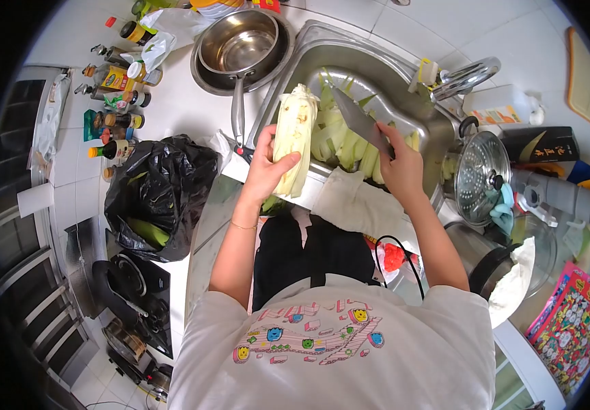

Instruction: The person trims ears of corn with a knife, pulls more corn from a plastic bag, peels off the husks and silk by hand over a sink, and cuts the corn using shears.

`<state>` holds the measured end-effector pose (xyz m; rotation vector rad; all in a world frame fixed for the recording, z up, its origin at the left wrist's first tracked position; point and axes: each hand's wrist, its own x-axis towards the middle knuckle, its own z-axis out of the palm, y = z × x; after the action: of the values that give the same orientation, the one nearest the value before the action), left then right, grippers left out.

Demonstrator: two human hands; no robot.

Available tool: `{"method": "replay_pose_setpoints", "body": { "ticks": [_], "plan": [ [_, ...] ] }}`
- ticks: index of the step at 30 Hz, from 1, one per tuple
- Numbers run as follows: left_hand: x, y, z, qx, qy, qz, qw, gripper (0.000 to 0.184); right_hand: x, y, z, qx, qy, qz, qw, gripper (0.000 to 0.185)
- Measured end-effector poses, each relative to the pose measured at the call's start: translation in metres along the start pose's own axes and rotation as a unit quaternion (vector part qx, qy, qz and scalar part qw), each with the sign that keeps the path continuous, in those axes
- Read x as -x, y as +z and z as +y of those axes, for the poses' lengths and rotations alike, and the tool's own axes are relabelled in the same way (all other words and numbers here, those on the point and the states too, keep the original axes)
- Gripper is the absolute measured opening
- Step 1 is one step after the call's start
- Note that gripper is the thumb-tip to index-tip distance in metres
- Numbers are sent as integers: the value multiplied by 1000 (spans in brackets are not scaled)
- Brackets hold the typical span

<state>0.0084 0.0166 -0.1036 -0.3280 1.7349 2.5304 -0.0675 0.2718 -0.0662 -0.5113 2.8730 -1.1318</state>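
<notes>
A pale, yellowish-green vegetable point(297, 130), long and thick with a rough upper end, is held upright in my left hand point(271, 162), fingers wrapped round its lower half. My right hand point(402, 162) grips a cleaver point(360, 120) by the handle, its broad grey blade angled up and to the left, apart from the vegetable. Below the blade, long pale green strips point(339, 140) lie in the steel sink point(404, 75). A white cloth point(353, 201) hangs over the sink's front edge between my forearms.
Left of the sink stand a steel pan point(239, 44) and a black plastic bag point(161, 191) with green leaves inside. Bottles point(114, 77) line the far left. A faucet point(465, 78) rises at the right, near a glass lid point(481, 176) and a dark box point(539, 144).
</notes>
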Motion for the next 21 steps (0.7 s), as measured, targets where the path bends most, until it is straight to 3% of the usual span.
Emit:
{"method": "replay_pose_setpoints", "body": {
  "ticks": [7,21],
  "plan": [
    [5,-2,5,40,0,-12,999,52,13,-10,-7,57,-12,-23,998,57],
    [8,9,33,-175,45,79,980,56,9,-27,-25,192,-105,-57,974,63]
  ]
}}
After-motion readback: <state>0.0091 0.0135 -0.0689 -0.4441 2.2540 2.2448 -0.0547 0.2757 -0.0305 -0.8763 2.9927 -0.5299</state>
